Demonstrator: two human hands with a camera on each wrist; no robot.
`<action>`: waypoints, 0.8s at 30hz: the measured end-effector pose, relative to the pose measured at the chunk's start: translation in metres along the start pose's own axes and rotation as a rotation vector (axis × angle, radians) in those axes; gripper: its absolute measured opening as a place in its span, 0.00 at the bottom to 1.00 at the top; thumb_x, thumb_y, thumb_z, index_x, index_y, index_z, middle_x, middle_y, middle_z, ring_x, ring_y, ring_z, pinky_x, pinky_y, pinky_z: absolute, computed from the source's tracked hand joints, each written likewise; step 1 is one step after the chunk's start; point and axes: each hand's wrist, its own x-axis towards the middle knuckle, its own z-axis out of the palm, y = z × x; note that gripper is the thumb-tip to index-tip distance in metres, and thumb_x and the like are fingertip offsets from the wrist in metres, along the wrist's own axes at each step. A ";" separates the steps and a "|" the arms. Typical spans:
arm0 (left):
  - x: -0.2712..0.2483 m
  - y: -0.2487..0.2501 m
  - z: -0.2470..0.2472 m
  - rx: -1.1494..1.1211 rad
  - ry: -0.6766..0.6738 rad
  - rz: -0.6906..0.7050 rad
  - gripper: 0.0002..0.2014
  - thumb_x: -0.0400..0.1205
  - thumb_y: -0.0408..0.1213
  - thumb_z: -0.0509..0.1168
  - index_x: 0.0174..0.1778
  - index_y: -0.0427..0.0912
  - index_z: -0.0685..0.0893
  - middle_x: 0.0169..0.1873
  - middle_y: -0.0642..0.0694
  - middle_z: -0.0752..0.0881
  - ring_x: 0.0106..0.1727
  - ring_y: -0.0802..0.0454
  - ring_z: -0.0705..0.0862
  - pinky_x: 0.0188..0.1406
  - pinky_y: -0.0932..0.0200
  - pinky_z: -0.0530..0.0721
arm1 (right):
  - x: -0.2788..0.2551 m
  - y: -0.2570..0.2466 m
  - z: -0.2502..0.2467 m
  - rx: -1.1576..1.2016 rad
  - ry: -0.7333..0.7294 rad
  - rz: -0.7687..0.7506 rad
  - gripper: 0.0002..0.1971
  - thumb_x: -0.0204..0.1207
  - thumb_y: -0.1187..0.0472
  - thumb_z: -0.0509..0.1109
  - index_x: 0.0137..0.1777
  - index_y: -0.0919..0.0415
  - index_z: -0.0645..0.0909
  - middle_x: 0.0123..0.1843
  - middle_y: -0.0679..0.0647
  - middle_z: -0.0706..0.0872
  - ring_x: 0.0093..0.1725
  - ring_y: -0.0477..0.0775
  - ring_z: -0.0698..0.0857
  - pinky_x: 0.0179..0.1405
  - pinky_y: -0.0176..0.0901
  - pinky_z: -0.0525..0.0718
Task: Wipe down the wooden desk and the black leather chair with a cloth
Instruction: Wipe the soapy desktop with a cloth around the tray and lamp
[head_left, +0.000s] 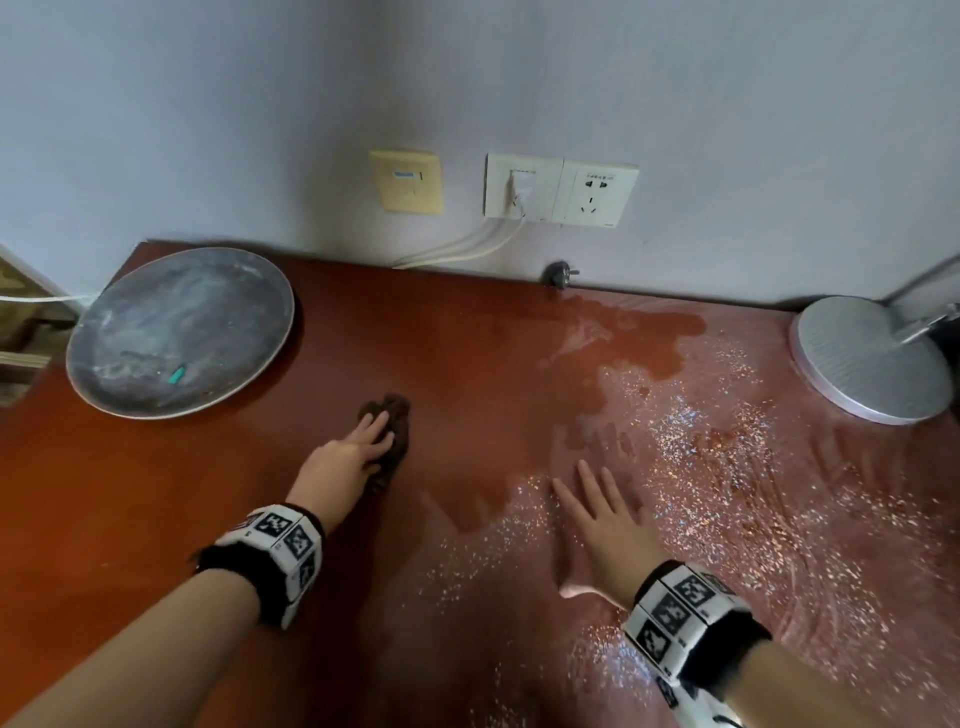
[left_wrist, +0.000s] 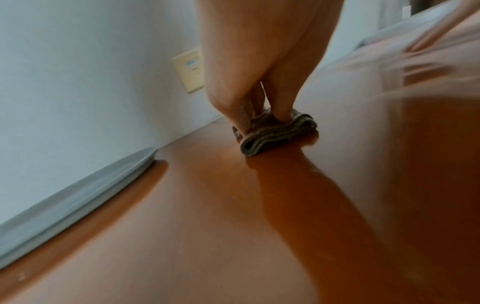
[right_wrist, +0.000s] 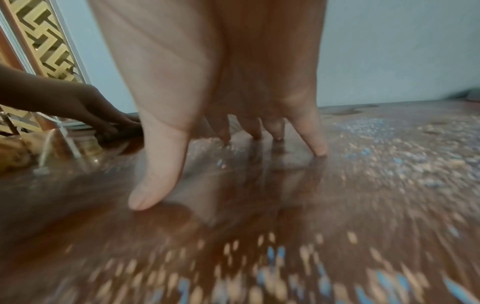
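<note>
The reddish wooden desk (head_left: 467, 353) fills the head view. A small brown folded cloth (head_left: 397, 421) lies on it near the middle. My left hand (head_left: 363, 447) presses down on the cloth with straight fingers; the left wrist view shows the fingertips (left_wrist: 281, 117) sunk into the folded cloth (left_wrist: 280, 135). My right hand (head_left: 597, 509) lies flat on the desk to the right, fingers spread, holding nothing. In the right wrist view, the right hand (right_wrist: 228, 164) has its fingertips (right_wrist: 318, 150) touching the dusty surface. No black chair is in view.
A round grey tray (head_left: 176, 332) sits at the back left, close to the cloth. A round silver lamp base (head_left: 872, 364) stands at the back right. Pale dust specks (head_left: 727, 467) cover the desk's right half, with a wet patch (head_left: 639, 332) behind. Wall sockets (head_left: 561, 189), cables and a loose plug (head_left: 558, 273) line the wall.
</note>
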 end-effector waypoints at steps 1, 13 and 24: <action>-0.012 0.007 0.007 0.010 -0.006 0.023 0.24 0.83 0.26 0.59 0.74 0.49 0.75 0.81 0.54 0.58 0.81 0.54 0.60 0.75 0.56 0.68 | -0.004 -0.002 0.004 0.001 -0.009 0.009 0.62 0.63 0.38 0.76 0.80 0.47 0.29 0.78 0.53 0.22 0.80 0.60 0.29 0.77 0.74 0.46; -0.055 0.025 0.017 0.067 -0.105 0.078 0.24 0.85 0.32 0.58 0.76 0.55 0.71 0.81 0.59 0.57 0.81 0.58 0.61 0.75 0.60 0.67 | -0.021 -0.025 0.016 0.104 0.023 0.042 0.65 0.58 0.39 0.79 0.80 0.43 0.29 0.79 0.51 0.22 0.80 0.60 0.29 0.76 0.76 0.46; -0.135 0.068 0.040 0.150 -0.285 0.308 0.24 0.89 0.34 0.50 0.81 0.54 0.61 0.82 0.61 0.48 0.82 0.65 0.47 0.73 0.69 0.58 | -0.040 -0.062 0.051 0.044 0.051 0.013 0.65 0.56 0.39 0.80 0.81 0.41 0.33 0.81 0.50 0.26 0.81 0.60 0.29 0.74 0.79 0.47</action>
